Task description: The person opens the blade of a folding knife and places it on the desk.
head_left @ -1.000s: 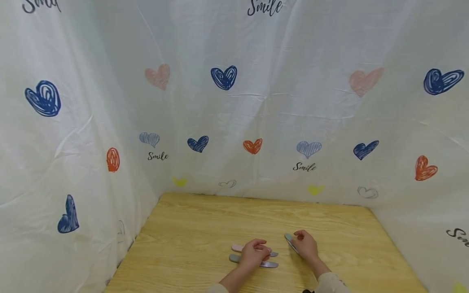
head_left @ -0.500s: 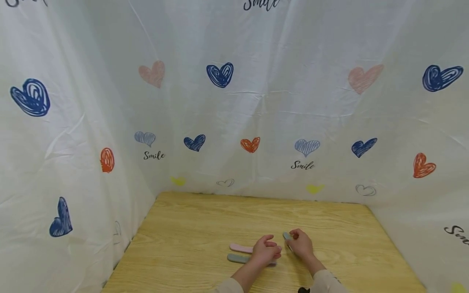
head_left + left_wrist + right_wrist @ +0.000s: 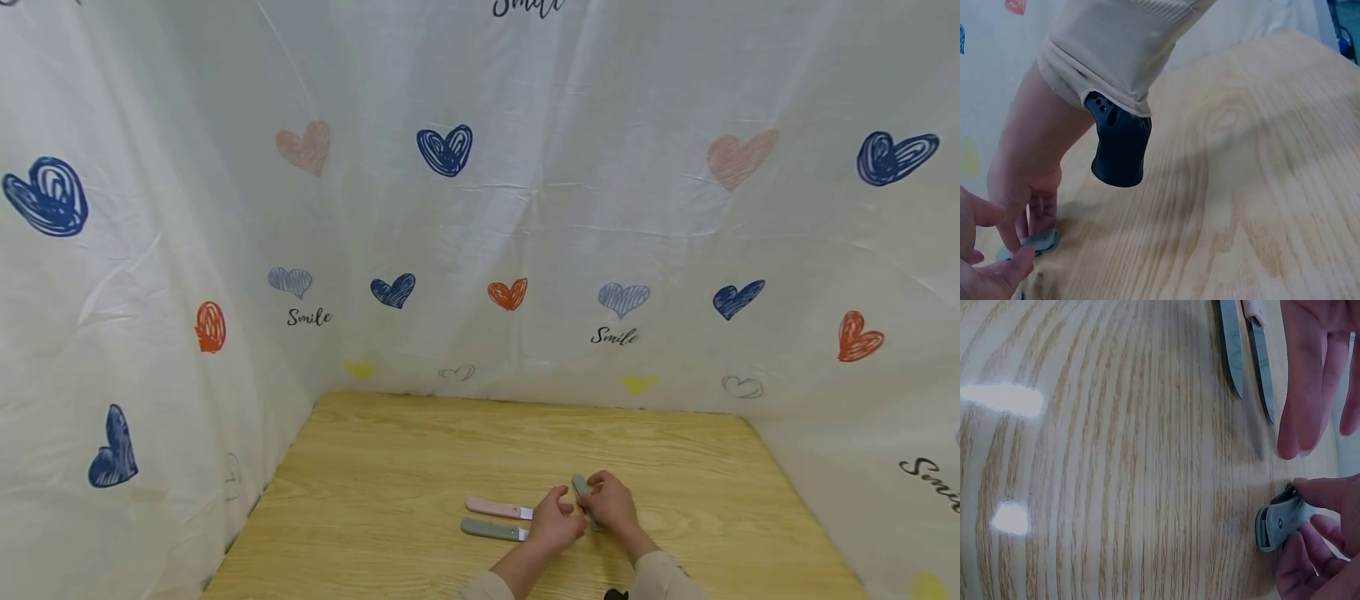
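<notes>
With our right hand (image 3: pixel 613 502) we pinch a slim grey-green folding knife (image 3: pixel 1282 525); our loosely spread left hand (image 3: pixel 553 525) hovers just beside that grip. Left of it lie a pink-handled, metal-bladed knife (image 3: pixel 495 507) and a grey-handled, metal-bladed knife (image 3: pixel 487 529).

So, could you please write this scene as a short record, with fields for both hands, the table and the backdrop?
Right hand: grips a green slotted tool
Left hand: holds nothing; apart from the tool in the right wrist view
Table: wood-grain top; a pink-handled knife lies beside a green-handled knife
Blades: partly hidden by the left hand in the head view
Backdrop: white cloth with hearts and the word Smile
</notes>
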`<action>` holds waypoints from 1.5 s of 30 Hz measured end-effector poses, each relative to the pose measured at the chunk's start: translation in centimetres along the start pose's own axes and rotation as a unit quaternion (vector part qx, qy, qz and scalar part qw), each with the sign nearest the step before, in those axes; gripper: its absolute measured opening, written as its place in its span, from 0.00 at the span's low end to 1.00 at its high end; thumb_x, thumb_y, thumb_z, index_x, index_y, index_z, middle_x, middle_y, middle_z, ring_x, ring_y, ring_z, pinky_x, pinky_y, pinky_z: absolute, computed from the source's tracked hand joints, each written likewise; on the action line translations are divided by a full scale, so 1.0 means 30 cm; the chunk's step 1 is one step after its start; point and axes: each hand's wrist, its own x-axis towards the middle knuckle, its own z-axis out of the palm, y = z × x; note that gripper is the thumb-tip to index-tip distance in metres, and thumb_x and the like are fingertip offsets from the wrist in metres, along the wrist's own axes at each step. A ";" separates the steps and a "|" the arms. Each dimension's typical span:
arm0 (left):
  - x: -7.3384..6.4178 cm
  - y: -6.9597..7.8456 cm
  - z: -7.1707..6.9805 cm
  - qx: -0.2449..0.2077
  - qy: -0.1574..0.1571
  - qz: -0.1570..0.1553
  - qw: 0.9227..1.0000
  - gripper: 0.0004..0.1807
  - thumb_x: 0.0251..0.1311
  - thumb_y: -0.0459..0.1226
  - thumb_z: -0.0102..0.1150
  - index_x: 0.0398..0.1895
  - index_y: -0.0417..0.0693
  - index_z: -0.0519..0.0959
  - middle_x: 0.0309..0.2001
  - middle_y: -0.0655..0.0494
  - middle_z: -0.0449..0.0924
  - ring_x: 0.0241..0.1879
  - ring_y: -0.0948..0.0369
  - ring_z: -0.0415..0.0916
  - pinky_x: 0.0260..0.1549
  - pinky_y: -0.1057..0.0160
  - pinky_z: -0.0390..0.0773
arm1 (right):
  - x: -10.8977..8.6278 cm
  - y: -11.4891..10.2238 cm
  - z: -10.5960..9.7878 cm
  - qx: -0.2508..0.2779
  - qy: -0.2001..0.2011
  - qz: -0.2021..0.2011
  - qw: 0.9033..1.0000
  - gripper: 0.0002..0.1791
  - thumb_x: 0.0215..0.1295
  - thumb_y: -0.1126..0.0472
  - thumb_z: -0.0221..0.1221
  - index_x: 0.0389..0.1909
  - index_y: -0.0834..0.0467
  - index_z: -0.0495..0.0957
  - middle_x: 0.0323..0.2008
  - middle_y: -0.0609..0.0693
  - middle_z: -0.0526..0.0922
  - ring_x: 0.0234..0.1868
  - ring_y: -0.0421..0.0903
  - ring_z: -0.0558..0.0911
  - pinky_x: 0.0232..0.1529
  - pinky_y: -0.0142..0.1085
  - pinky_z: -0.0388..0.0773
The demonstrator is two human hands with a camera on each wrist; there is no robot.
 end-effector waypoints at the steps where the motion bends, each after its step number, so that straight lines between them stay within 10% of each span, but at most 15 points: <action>1: 0.000 -0.002 0.001 0.006 0.001 0.000 1.000 0.34 0.46 0.25 0.63 0.61 0.30 0.68 0.43 0.39 0.77 0.29 0.62 0.80 0.29 0.66 0.86 | -0.001 -0.002 0.002 -0.011 0.000 0.000 1.000 0.19 0.48 0.60 0.68 0.39 0.66 0.76 0.32 0.56 0.83 0.32 0.48 0.79 0.27 0.35 0.75; 20: 0.000 -0.030 -0.003 -0.046 -0.002 -0.020 0.999 0.31 0.50 0.24 0.59 0.59 0.21 0.65 0.45 0.35 0.82 0.33 0.61 0.81 0.28 0.65 0.83 | -0.026 -0.017 0.037 0.082 -0.025 0.044 0.995 0.11 0.47 0.63 0.69 0.28 0.65 0.80 0.26 0.51 0.83 0.29 0.44 0.78 0.26 0.30 0.73; 45: 0.006 -0.048 -0.142 -0.073 -0.010 -0.009 0.997 0.18 0.56 0.20 0.52 0.52 0.26 0.73 0.31 0.48 0.76 0.27 0.64 0.76 0.31 0.65 0.87 | -0.083 -0.091 0.071 0.242 -0.080 0.038 0.966 0.15 0.53 0.65 0.68 0.38 0.70 0.78 0.26 0.50 0.83 0.29 0.42 0.81 0.26 0.30 0.77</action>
